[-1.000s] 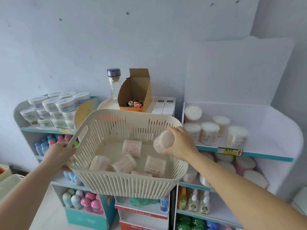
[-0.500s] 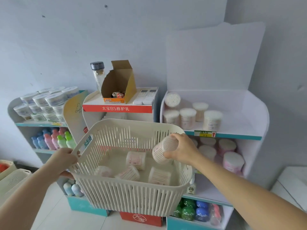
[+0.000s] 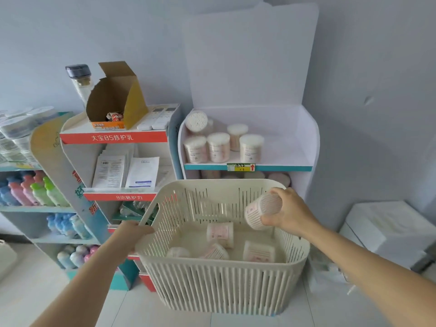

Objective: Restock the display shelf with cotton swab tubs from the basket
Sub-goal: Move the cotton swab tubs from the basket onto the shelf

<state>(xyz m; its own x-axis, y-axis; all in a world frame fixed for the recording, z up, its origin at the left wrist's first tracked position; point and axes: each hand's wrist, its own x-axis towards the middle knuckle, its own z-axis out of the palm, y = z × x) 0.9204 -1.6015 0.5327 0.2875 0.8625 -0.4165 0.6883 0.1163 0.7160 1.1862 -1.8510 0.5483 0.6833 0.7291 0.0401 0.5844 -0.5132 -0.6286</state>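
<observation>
The cotton swab tub (image 3: 263,212) is a clear plastic cylinder with a pink-printed label, packed with white-tipped swabs. It is tilted, and the right hand (image 3: 291,214) grips it, fingers curled over the top and thumb beneath. Hand and tub are over the right back corner of the basket (image 3: 212,286). The basket is cream plastic, rectangular with rounded corners, and its walls are cut with narrow upright slots. Below the right hand, four loose tubs (image 3: 220,233) lie on their sides on the basket's floor. The left hand (image 3: 132,237) holds the basket by its left rim, fingers wrapped over the edge.

Beyond the right hand stands the display shelf (image 3: 283,168), smooth white board with a teal front edge and a yellow price tag (image 3: 240,167). On its top level I count five stocked tubs (image 3: 218,147), four upright and one on its side on top. The level beneath holds more, partly hidden by the basket.

Beyond the left hand is a red-trimmed stand (image 3: 113,138) carrying an open cardboard box (image 3: 118,102), a dark-capped bottle (image 3: 80,83) and two white remotes (image 3: 160,116). Flat packets (image 3: 127,171) lean on the shelf below. Further left are coloured bottles (image 3: 35,190). The wall is pale grey-blue and the floor is white tile
</observation>
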